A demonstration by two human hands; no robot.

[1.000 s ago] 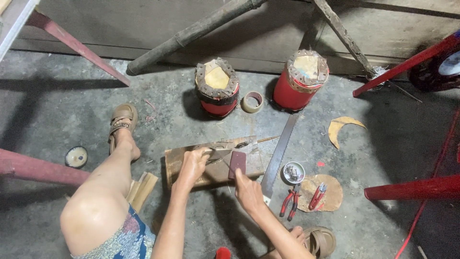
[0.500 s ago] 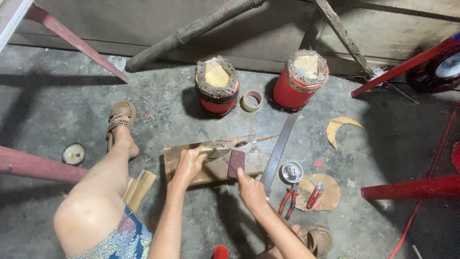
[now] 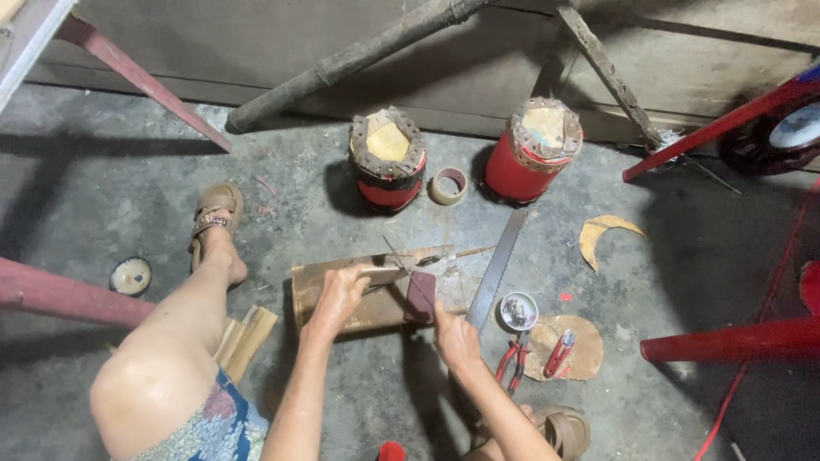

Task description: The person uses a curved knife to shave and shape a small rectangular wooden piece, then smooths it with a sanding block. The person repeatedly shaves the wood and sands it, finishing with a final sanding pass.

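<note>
Both bare forearms reach away from the body toward the middle of the scene, running almost side by side. The left hand [image 3: 340, 294] lies farther and to the left, knuckles up, fingers curled down and closed in a grip, wrist nearly straight. The right hand [image 3: 455, 335] sits nearer and to the right, fingers also folded shut, wrist bent slightly inward. The two hands are near each other but apart

Soft, even daylight; weak shadows lie on the concrete floor [image 3: 111, 196]. Sharp centre, edges bent by wide lens.
</note>
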